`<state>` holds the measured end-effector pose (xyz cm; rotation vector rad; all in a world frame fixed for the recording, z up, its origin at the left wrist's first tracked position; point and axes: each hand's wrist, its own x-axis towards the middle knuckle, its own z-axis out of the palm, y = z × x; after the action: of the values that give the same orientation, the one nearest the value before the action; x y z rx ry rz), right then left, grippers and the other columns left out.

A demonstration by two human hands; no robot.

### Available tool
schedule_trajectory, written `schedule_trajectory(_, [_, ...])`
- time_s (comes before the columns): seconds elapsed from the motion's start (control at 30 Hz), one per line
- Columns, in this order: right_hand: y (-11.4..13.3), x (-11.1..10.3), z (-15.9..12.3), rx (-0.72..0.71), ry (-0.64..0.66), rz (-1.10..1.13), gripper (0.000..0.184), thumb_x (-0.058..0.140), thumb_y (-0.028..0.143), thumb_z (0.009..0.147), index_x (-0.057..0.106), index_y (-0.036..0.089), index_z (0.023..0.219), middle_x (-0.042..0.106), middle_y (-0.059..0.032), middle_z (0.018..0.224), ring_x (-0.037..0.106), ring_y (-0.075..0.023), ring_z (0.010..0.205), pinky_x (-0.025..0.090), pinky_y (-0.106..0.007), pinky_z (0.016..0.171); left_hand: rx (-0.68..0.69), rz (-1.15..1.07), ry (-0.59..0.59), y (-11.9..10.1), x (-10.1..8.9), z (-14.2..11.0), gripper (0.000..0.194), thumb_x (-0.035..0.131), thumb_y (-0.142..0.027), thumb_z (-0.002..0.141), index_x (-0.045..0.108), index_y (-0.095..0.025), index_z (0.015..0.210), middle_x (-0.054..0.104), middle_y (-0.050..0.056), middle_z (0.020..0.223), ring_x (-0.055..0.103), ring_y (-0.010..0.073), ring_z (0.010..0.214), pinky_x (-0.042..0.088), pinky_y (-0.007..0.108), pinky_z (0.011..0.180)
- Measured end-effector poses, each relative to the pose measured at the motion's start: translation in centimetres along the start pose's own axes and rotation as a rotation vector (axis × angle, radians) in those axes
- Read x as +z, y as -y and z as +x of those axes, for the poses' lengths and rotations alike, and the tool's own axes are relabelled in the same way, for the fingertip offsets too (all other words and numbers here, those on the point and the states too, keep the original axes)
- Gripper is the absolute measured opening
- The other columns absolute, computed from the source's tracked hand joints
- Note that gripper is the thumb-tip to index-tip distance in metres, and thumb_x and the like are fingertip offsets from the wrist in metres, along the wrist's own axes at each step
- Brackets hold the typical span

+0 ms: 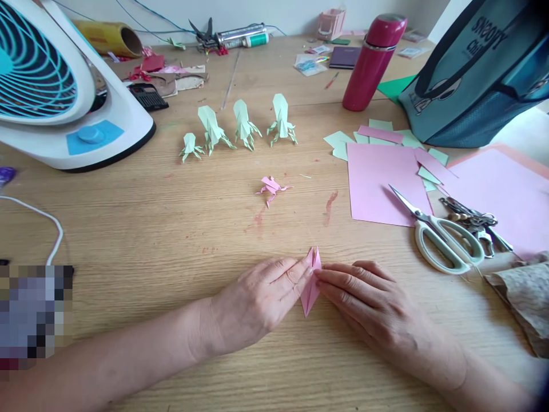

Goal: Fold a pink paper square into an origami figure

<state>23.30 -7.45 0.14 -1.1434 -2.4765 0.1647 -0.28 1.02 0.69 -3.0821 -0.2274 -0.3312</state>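
A narrow folded piece of pink origami paper (311,293) lies on the table in front of me, shaped like a long diamond with two thin points at its far end. My left hand (268,292) grips its left side, fingers together and partly covering it. From the other side my right hand (369,297) presses its fingertips on the paper's right edge, its fingers close together; the thumb is hidden. Beyond both hands sits a small pink folded frog (271,186). Several pale green folded paper figures (243,123) stand in a row farther back.
White-handled scissors (446,237) and a bunch of keys (472,220) lie right, beside a pink sheet (381,183) and green scraps. A magenta flask (373,66) and a blue bag (467,86) stand behind. A fan (86,114) occupies the left; a blurred-out object (34,315) lies near left.
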Motion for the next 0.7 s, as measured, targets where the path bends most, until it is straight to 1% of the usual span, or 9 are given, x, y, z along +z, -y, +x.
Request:
schedule_trajectory(0.1, [0.0,0.0,-0.1,0.002,0.0,0.008,0.035,0.041,0.011,0.102,0.064,0.013,0.127,0.071,-0.0162,0.125,0.066,-0.0241,0.117,0.055,-0.04,0.089,-0.006,-0.079,0.022,0.5,0.0,-0.5,0.049,0.032,-0.007,0.099,0.043,-0.001,0.146,0.043,0.018,0.156,0.052,0.0244,0.134,0.047,0.039,0.112])
schedule_trajectory(0.17, [0.0,0.0,-0.1,0.005,-0.002,0.015,0.035,0.04,0.01,0.102,0.064,0.013,0.127,0.071,-0.0159,0.125,0.066,-0.0235,0.117,0.055,-0.04,0.09,-0.019,-0.132,0.049,0.8,0.1,-0.8,0.051,0.031,-0.007,0.098,0.042,-0.004,0.148,0.042,0.015,0.157,0.05,0.0247,0.135,0.046,0.04,0.113])
schedule_trajectory(0.3, [-0.1,0.2,-0.1,0.008,0.004,0.016,0.034,0.041,0.012,0.103,0.063,0.012,0.128,0.07,-0.0171,0.127,0.065,-0.0241,0.118,0.054,-0.041,0.092,0.009,-0.178,0.075,1.0,0.3,-1.2,0.053,0.034,-0.005,0.097,0.039,-0.002,0.149,0.038,0.016,0.159,0.043,0.0274,0.142,0.042,0.043,0.116])
schedule_trajectory(0.37, [-0.1,0.3,-0.2,0.013,0.017,0.02,0.034,0.041,0.012,0.103,0.062,0.01,0.129,0.068,-0.0181,0.129,0.065,-0.0248,0.118,0.053,-0.042,0.093,0.002,-0.187,0.056,1.1,0.3,-1.3,0.054,0.035,-0.002,0.096,0.039,-0.002,0.15,0.035,0.016,0.16,0.041,0.0268,0.143,0.041,0.042,0.117])
schedule_trajectory(0.43, [-0.1,0.3,-0.3,0.013,0.028,0.025,0.033,0.041,0.012,0.103,0.062,0.009,0.129,0.067,-0.0188,0.13,0.064,-0.0249,0.119,0.052,-0.042,0.094,-0.005,-0.19,0.061,1.1,0.1,-1.3,0.055,0.036,-0.001,0.096,0.038,-0.004,0.15,0.033,0.015,0.161,0.041,0.0259,0.142,0.041,0.041,0.117])
schedule_trajectory(0.57, [-0.2,0.3,-0.1,0.01,0.018,0.03,0.033,0.04,0.011,0.103,0.063,0.01,0.126,0.069,-0.018,0.128,0.065,-0.0242,0.117,0.053,-0.041,0.093,0.016,-0.166,0.145,1.3,-0.2,-1.3,0.056,0.036,-0.004,0.097,0.032,-0.004,0.153,0.029,0.014,0.163,0.038,0.0261,0.145,0.04,0.042,0.117])
schedule_trajectory(0.7, [-0.1,0.1,0.0,0.006,0.01,0.026,0.033,0.04,0.011,0.103,0.064,0.011,0.126,0.07,-0.0175,0.126,0.065,-0.0237,0.117,0.053,-0.04,0.094,0.019,-0.149,0.182,1.3,-0.2,-1.4,0.058,0.036,-0.006,0.097,0.029,-0.002,0.154,0.024,0.014,0.164,0.03,0.026,0.149,0.036,0.042,0.119])
